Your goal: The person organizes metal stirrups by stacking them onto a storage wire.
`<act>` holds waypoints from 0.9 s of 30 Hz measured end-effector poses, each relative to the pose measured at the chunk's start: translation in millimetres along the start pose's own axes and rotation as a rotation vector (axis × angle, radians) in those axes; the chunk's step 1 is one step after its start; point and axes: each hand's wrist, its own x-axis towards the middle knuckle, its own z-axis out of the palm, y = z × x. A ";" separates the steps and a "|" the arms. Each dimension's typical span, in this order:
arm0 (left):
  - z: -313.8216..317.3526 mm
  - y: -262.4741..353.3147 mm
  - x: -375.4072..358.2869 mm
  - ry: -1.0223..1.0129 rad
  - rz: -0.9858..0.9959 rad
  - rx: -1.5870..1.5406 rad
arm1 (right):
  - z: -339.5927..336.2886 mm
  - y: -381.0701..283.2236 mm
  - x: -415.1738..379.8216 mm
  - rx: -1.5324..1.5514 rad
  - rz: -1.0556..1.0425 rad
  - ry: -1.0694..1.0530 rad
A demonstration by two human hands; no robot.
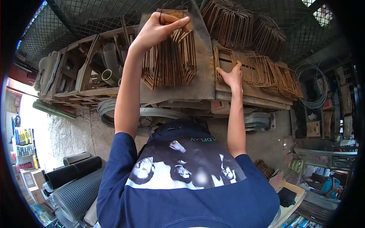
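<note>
A bundle of rusty rebar stirrups (pixel 167 64), bent into rectangular loops, sits upright against a metal sheet (pixel 201 68). My left hand (pixel 161 30) is closed at the bundle's top, its thumb pointing right; a thin dark wire or rod shows by the fingers. The exact grip is hidden behind the hand. Farther right, my right hand (pixel 231 78) grips the near right side of a small stack of flat-lying rebar stirrups (pixel 224 57), thumb apart from the fingers. More stirrups (pixel 262 72) lie in overlapping piles to its right.
Dark stirrup bundles (pixel 230 22) stand behind, near the wire mesh. Wooden shelving (pixel 80 72) holding a pipe (pixel 109 77) is at left. Wire coils (pixel 157 113) lie below the bench edge. Mesh rolls (pixel 78 199) are at lower left. Another person (pixel 331 187) appears at lower right.
</note>
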 end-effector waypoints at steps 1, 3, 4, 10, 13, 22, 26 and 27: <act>0.8 0.5 0.1 0.012 0.014 0.002 | 1.7 0.4 1.3 -0.001 -0.032 0.034; 0.2 1.5 -0.5 0.034 0.042 0.038 | 0.9 -1.0 1.7 0.003 0.022 -0.027; -1.6 -0.3 0.9 0.012 0.004 0.024 | -0.4 -3.0 -0.3 -0.053 0.022 -0.054; 0.1 -7.0 2.7 0.005 -0.018 -0.013 | 1.2 0.6 -0.9 -0.140 0.005 -0.095; -2.6 7.0 5.8 -0.064 -0.061 -0.047 | -6.5 9.8 7.2 0.009 -0.019 -0.041; 1.8 3.4 5.5 -0.058 0.008 -0.207 | -44.5 30.7 16.7 0.356 -0.085 -0.138; 0.2 6.7 4.9 -0.059 -0.022 -0.173 | -86.5 19.9 20.7 0.543 0.056 -0.359; 2.2 6.5 5.6 -0.063 -0.022 -0.178 | -93.0 15.0 20.9 0.621 0.101 -0.393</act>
